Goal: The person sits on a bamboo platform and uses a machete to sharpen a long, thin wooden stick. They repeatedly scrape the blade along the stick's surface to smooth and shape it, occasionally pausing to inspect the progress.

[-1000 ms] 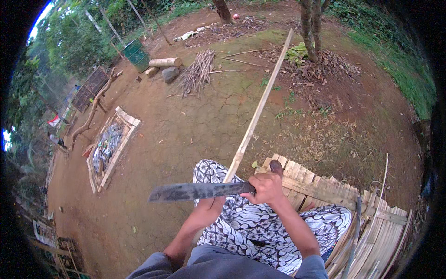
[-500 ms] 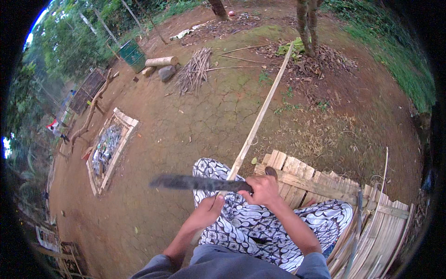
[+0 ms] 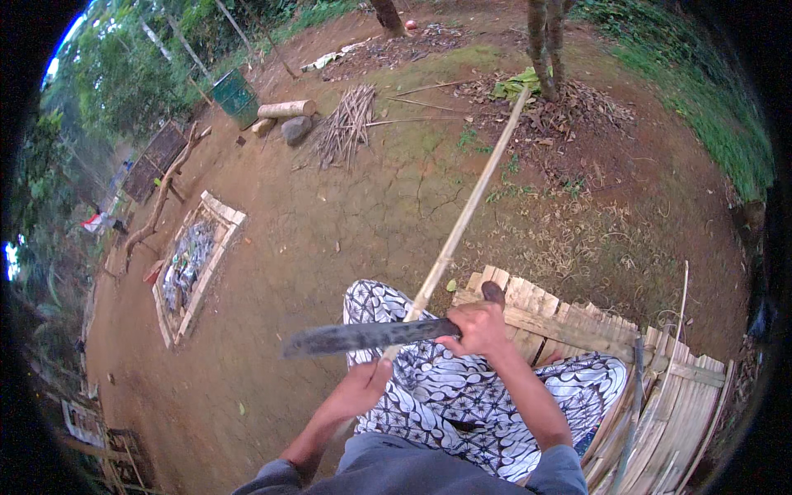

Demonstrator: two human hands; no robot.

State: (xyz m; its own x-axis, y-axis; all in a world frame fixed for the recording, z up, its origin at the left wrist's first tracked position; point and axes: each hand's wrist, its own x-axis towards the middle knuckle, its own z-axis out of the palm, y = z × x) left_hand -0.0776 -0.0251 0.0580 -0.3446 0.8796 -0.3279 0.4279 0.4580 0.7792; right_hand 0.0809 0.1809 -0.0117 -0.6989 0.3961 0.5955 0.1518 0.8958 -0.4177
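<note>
A long, pale bamboo strip (image 3: 473,210) slants from my lap away toward the tree at the far right. My left hand (image 3: 363,386) is closed round its near end. In my right hand (image 3: 476,328) is the handle of a machete (image 3: 363,337), whose dark, broad blade points left. The blade lies across the strip just beyond my left hand, and its outline is slightly blurred. Below both hands are my legs in black-and-white patterned trousers (image 3: 445,396).
I sit on a bamboo slat platform (image 3: 569,326), with a second long blade (image 3: 637,388) on it at right. Curly shavings (image 3: 569,231) litter the ground ahead. Farther off are a stick pile (image 3: 346,125), a log (image 3: 286,109), a green bin (image 3: 236,97) and a framed bed (image 3: 191,262).
The machete has shifted a little to the right and its blade has tilted. The strip's far end has swung slightly right and down. My left hand has moved slightly left and down.
</note>
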